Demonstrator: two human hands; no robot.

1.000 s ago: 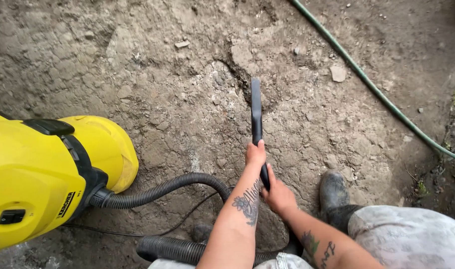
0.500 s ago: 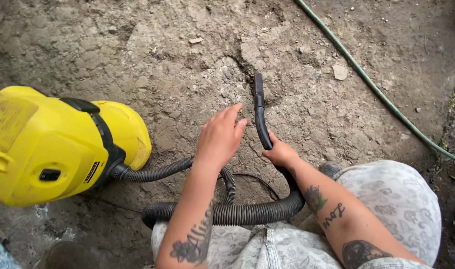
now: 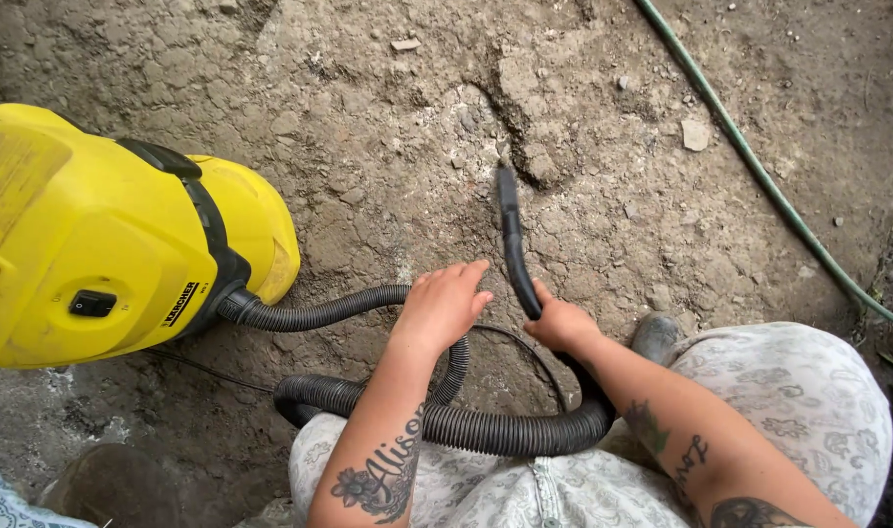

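A black crevice nozzle (image 3: 512, 235) points away from me at the cracked concrete ground (image 3: 583, 108). My right hand (image 3: 561, 323) grips its near end. From there a ribbed black hose (image 3: 466, 425) loops across my lap and runs left to a yellow vacuum cleaner (image 3: 104, 235). My left hand (image 3: 445, 305) hovers just left of the nozzle, fingers slightly apart, holding nothing.
A green garden hose (image 3: 759, 171) crosses the ground at the upper right. Small stones (image 3: 696, 134) lie loose on the rough concrete. My shoe (image 3: 657, 337) and patterned trousers (image 3: 808, 411) fill the lower right. A thin black cable (image 3: 207, 372) runs from the vacuum.
My left hand let go of the nozzle, lifted open, then dropped back closer to me. The view tilted, so the vacuum and hose loop fill more of the picture.
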